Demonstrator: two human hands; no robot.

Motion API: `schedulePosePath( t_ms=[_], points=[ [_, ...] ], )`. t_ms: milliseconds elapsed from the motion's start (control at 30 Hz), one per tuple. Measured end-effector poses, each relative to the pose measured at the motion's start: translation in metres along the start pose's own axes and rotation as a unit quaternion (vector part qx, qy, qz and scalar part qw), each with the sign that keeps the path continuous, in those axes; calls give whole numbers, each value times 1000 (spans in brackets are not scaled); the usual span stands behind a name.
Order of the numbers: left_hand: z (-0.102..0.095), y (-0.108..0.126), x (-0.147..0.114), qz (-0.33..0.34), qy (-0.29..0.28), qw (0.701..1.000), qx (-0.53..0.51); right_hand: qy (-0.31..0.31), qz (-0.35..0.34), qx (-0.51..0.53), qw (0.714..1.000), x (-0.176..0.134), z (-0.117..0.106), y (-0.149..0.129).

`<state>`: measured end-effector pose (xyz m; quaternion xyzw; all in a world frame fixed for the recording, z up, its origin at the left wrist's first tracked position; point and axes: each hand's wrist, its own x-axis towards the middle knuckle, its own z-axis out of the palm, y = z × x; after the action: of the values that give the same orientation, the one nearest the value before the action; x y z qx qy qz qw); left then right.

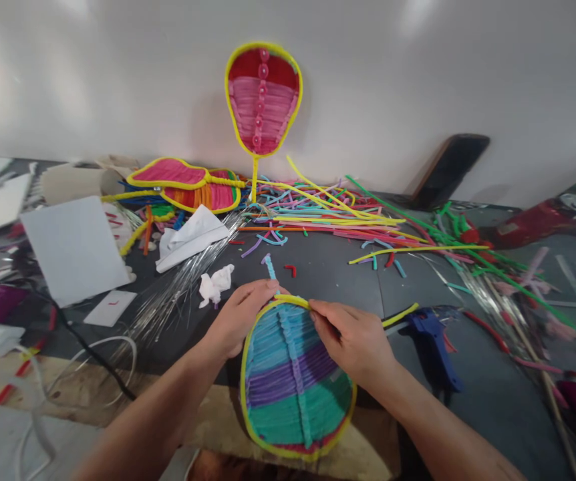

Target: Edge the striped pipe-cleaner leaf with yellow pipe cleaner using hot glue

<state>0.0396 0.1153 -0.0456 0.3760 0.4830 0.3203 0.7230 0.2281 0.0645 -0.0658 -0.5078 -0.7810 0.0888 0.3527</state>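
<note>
A rounded panel of pipe cleaners [272, 394], banded in blue, purple and green with a yellow rim, lies tilted at the table's near edge. A light-blue twisted strip runs down its middle and sticks out past the top. My left hand [242, 310] is closed on the upper left rim, its thumb and fingers by the protruding strip. My right hand [355, 331] pinches the yellow rim at the upper right. Beyond them, a pink and red pipe-cleaner panel [242, 100] with a yellow rim stands upright on a yellow stem against the wall.
Loose pipe cleaners [328, 214] spread across the back. A blue glue gun [431, 347] lies to the right. Left are white paper [75, 250], crumpled tissue [216, 284], thin wires [182, 287] and a black cable [87, 347]. A phone [451, 170] leans on the wall near a red bottle [533, 220].
</note>
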Motion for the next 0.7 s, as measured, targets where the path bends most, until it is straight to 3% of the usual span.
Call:
schedulePosePath(
  t_ms=[267,433,533,700],
  points=[
    [-5,1,0,-16,-54,998,-34,10,2,8,1000,1,-1,2],
    [-6,6,-5,16,-98,992,76,1,39,17,999,0,0,6],
    [-5,3,-4,40,-84,988,121,-3,47,20,999,0,1,6],
    [-2,-7,-2,86,-11,978,192,-6,50,25,998,-1,2,7]
  ],
)
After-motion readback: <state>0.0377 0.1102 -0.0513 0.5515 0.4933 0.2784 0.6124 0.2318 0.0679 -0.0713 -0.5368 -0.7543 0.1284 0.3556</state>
